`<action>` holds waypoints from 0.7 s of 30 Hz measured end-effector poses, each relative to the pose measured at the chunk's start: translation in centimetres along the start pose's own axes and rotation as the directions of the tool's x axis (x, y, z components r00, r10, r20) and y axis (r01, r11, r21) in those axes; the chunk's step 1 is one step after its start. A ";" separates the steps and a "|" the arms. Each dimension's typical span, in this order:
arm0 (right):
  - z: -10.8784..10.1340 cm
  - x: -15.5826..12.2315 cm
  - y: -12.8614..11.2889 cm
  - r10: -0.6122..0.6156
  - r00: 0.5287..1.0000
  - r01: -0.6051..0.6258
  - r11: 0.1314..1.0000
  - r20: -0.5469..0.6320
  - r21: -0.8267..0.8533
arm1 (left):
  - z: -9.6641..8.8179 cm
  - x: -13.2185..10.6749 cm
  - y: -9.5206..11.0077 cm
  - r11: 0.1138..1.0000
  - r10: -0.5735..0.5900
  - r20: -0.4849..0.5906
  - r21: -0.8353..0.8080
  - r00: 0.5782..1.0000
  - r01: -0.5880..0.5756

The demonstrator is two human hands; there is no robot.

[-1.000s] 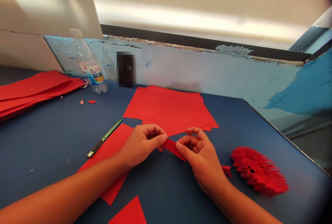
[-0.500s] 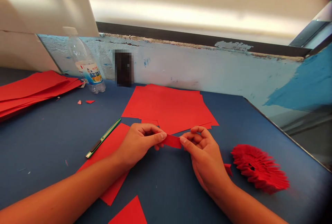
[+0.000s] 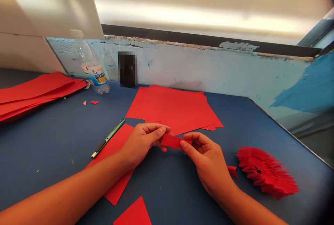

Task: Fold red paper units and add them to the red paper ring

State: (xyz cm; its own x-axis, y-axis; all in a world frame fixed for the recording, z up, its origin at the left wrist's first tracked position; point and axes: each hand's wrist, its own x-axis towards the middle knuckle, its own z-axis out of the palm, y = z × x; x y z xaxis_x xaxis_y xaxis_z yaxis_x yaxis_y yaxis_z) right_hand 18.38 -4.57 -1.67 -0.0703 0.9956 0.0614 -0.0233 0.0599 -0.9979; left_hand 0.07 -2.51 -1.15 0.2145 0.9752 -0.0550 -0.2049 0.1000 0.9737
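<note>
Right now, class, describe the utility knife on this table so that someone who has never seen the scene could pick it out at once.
Start at the dark blue tabletop and find the person's left hand. Just beyond that hand lies a red paper sheet. Along its upper-left edge rests a slim green-and-black utility knife, set at a slant, the only long, narrow tool among the red paper.

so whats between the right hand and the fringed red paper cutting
A small red paper scrap lies there on the blue tabletop, just beside the right hand, in the head view.
</note>
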 end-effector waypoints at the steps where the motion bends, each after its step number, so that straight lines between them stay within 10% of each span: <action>1: 0.0 0.0 0.1 -0.004 1.000 0.004 1.000 0.002 0.008 | 0.1 0.0 0.1 1.000 -0.009 -0.003 -0.003 1.000 0.009; 21: 0.0 0.0 0.3 -0.027 0.998 0.029 0.999 -0.059 0.038 | 0.2 0.1 0.5 0.997 0.019 -0.038 0.071 0.999 -0.016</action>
State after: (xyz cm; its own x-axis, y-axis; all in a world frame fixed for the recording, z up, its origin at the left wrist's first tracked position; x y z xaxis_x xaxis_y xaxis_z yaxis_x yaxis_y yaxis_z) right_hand 18.37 -4.52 -1.94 -0.0106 0.9961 0.0871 -0.0636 0.0863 -0.9942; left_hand 0.19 -2.42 -0.67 0.1738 0.9837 -0.0453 -0.1398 0.0702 0.9877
